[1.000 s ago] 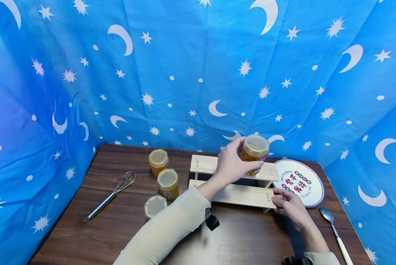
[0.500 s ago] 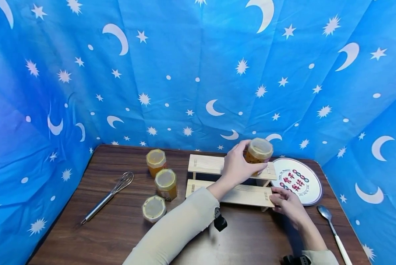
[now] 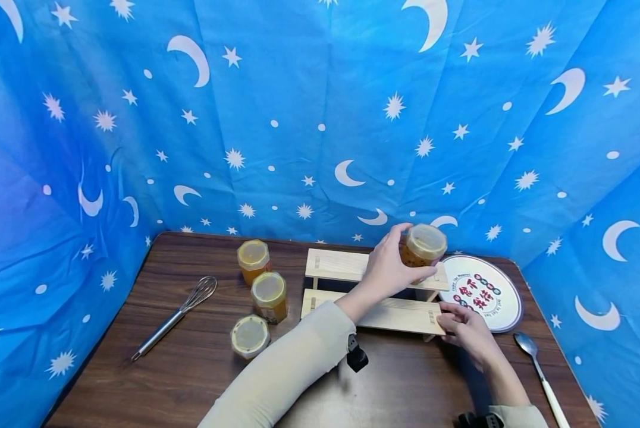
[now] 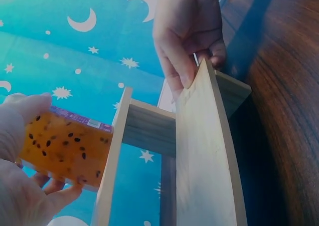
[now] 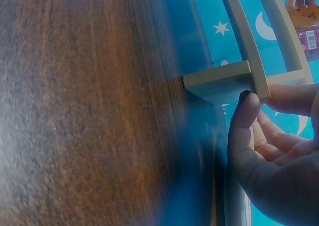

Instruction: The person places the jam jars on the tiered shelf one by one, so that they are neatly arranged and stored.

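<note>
My left hand [image 3: 385, 268] grips a lidded jar [image 3: 426, 246] at the right end of the upper shelf [image 3: 333, 264] of a two-step wooden rack. Orange contents with dark seeds show through the jar's side [image 4: 67, 148] in the left wrist view, its base right at the shelf board. The right hand [image 3: 468, 334] pinches the right end of the lower shelf [image 3: 397, 313] between thumb and fingers. From the right wrist, that thumb [image 5: 245, 111] presses beneath the board beside the rack's leg [image 5: 219, 84].
Several lidded jars [image 3: 269, 297] stand on the dark wooden table [image 3: 191, 392] left of the rack. Farther left lies a whisk [image 3: 178, 315]. A white oval plate [image 3: 504, 297] with red lettering is behind my right hand, and a white-handled spoon [image 3: 542, 374] lies at the right.
My left hand has carried the jar slightly right and down to the right end of the upper shelf. My right hand keeps its hold on the lower shelf.
</note>
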### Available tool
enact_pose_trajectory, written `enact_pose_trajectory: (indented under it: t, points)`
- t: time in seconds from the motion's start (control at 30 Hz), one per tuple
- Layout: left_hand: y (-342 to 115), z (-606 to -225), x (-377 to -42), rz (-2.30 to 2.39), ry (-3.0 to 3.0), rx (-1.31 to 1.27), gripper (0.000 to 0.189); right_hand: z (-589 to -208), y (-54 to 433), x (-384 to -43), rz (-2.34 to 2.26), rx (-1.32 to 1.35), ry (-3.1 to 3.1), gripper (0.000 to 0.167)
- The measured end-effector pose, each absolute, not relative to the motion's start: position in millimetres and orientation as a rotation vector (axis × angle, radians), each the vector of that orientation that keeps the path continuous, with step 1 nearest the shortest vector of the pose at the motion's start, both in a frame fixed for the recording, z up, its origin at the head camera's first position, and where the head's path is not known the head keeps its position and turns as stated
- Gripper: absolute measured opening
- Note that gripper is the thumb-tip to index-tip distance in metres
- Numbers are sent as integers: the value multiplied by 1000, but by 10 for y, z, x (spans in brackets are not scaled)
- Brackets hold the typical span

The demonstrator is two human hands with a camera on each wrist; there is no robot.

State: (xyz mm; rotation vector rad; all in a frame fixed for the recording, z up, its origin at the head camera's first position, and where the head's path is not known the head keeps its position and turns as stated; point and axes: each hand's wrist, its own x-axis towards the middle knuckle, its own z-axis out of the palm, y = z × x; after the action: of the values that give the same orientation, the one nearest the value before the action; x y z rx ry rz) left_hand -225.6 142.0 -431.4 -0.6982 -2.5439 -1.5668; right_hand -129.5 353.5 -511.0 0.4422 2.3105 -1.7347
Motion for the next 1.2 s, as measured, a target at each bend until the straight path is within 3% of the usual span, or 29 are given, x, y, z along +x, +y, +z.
enact_pose_trajectory:
  t: [0.2,1.2]
  points:
    - [1344,-4290,-2235,-1584,-2571,-741,100,-5099,3527,-1295,-1729,440,2305,54]
    - [269,-3753,-1448,-1675,-2405,-848,90,-5111,3532,-1300,-1820,474,2191,59]
